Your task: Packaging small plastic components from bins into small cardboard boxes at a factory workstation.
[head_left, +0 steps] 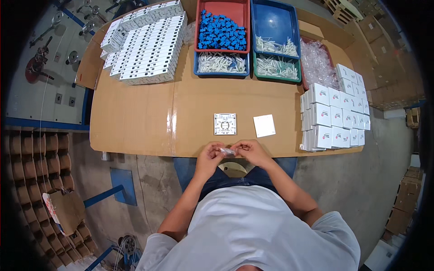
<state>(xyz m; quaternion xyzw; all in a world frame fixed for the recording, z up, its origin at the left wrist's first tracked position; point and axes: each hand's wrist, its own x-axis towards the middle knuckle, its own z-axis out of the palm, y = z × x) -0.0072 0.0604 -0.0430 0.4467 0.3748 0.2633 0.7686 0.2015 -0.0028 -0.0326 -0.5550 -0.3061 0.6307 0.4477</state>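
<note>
My left hand (210,153) and my right hand (251,151) meet at the near edge of the cardboard-covered table (144,122). Together they pinch a small clear plastic bag (227,151) between the fingertips. Just beyond the hands lies a square white plastic base plate (225,123) with moulded ribs, face up. A plain white square cover (264,125) lies to its right, slightly turned.
Stacked small white boxes (337,118) fill the right side. Rows of white flat parts (147,45) lie at the far left. At the back stand a red bin of blue parts (222,29), blue bins (275,25) and a green bin (276,67) with white pieces, and clear bags (316,61).
</note>
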